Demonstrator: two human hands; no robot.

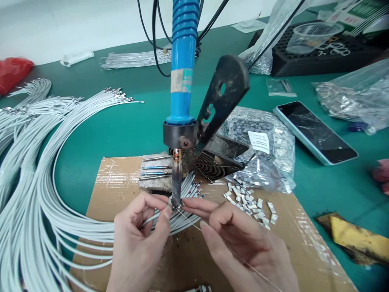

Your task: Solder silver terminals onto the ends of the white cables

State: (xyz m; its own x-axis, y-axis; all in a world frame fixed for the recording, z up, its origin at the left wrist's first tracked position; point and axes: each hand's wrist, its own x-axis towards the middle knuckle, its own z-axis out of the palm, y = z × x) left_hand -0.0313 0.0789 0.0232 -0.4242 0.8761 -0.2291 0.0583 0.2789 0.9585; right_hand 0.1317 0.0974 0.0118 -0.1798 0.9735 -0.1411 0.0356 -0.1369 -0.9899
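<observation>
A soldering iron (pixel 183 97) with a blue handle points straight down, clamped in a black bracket (pixel 223 91). Just left of its dark tip (pixel 176 186), my left hand (pixel 141 239) pinches the end of a white cable (pixel 148 219) between thumb and forefinger. From the right, my right hand (pixel 240 239) holds a thin solder wire (pixel 194 225) that runs under the palm up to the tip. Its forefingers reach to the same spot, beside a tiny metal part mostly hidden there. More white cable ends (pixel 191 188) lie behind the tip.
Cardboard (pixel 118 178) covers the work area. Bundles of white cables (pixel 45 174) curve along the left. Small metal terminals (pixel 252 205) lie loose at right, near a plastic bag (pixel 258 142) of parts and a phone (pixel 316 132). A yellow object (pixel 355 237) is at far right.
</observation>
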